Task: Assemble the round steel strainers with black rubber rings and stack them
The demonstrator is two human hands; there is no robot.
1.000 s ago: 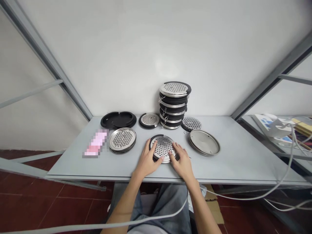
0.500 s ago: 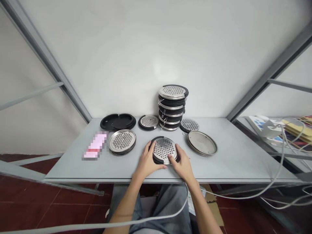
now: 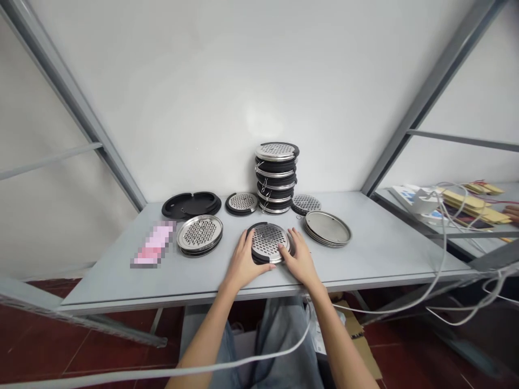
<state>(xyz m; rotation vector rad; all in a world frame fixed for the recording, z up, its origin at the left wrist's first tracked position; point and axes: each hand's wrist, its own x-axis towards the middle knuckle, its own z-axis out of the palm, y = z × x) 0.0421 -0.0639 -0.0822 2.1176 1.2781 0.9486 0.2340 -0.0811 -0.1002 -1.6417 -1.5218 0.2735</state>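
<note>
Gray counter [image 3: 389,251] held a holed disc [image 3: 267,243]; left hand [image 3: 242,263] and right hand [image 3: 302,263] cupped it, left thumb [image 3: 266,267] now off its top, perhaps gripping better.

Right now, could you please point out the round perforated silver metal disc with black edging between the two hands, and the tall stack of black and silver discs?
Perforated silver metal disc [image 3: 267,241]: head view, middle of its top face.
Tall stack of discs [image 3: 276,179]: head view, middle of its front side.
</note>
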